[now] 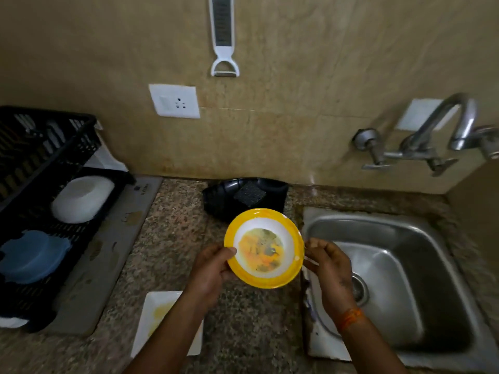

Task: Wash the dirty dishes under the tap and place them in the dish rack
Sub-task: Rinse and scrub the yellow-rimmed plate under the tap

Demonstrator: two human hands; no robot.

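A round plate [263,248] with a yellow rim and orange food smears is held above the granite counter, just left of the sink. My left hand [213,265] grips its left edge, thumb on the rim. My right hand [328,261] pinches its right edge over the sink's left side. A white square plate [159,317] with yellow residue lies on the counter under my left forearm. The steel sink [391,268] is at the right, with the tap [442,128] on the wall above it; no water is running. The black dish rack [40,168] stands at the left.
In the rack lie an upturned white bowl [81,199] and a blue lid [32,255], with cutlery at the back. A black holder with a dark scrub pad [249,197] stands behind the plate. A wall socket [175,101] and a hanging peeler [222,36] are on the tiles.
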